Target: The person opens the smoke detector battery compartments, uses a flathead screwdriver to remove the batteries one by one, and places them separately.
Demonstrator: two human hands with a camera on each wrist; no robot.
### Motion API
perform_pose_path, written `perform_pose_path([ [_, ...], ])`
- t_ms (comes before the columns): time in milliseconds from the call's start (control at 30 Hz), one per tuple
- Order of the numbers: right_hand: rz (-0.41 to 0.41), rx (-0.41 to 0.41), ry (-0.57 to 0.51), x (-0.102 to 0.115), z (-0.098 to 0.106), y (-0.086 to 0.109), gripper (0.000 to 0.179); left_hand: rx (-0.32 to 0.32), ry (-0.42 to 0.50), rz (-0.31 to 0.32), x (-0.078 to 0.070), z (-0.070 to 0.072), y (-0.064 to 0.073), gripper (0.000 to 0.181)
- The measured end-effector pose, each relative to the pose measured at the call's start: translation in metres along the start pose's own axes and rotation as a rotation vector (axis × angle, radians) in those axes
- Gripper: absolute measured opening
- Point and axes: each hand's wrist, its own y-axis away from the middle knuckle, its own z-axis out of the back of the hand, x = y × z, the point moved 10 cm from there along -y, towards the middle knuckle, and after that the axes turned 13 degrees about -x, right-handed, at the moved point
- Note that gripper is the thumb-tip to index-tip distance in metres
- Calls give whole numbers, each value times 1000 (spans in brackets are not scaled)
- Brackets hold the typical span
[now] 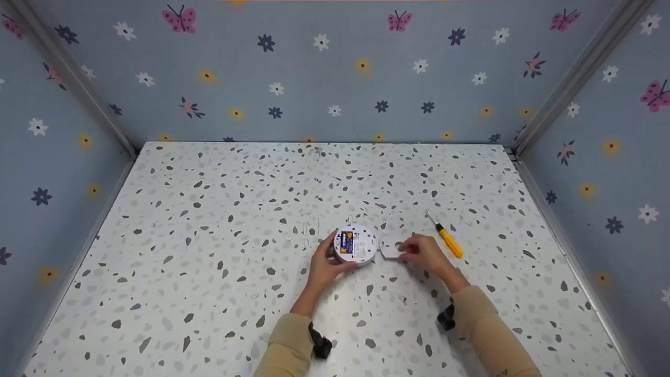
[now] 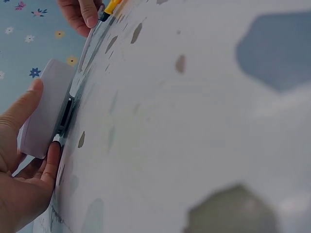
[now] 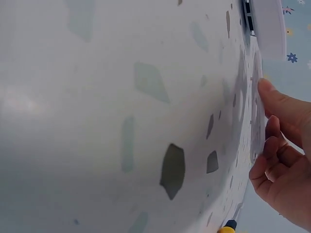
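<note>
A round white device, shaped like a smoke alarm, shows its back with a dark blue and yellow battery in it. My left hand grips it by the rim, thumb on the near side and fingers round the far left. In the left wrist view its pale side wall tilts over the table. To its right, my right hand pinches a thin white plate with a hole in it. The right wrist view shows this plate edge-on between thumb and fingers, close beside the device.
A yellow-handled screwdriver with a black collar lies right of my right hand, shaft pointing away. Beneath everything is a white speckled table. Blue flowered panels close in its back and both sides.
</note>
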Motion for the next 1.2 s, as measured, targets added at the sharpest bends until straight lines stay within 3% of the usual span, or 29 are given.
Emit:
perform_pose_path([
  [100,-16,9,7,-3,-3,0,16,-7,-14,0,15,-2,-5,92],
  [200,-35,22,15,-6,-6,-1,15,-10,-41,-7,19,-3,-6,94],
  [500,-71,70,34,-10,-12,2,15,-9,-55,-9,18,-2,-6,94],
  [1000,-36,-5,-8,-12,9,14,17,-11,-76,14,17,-2,-7,95],
  [1200,-134,-26,-7,-22,17,20,18,-23,-82,7,13,-2,-6,95],
])
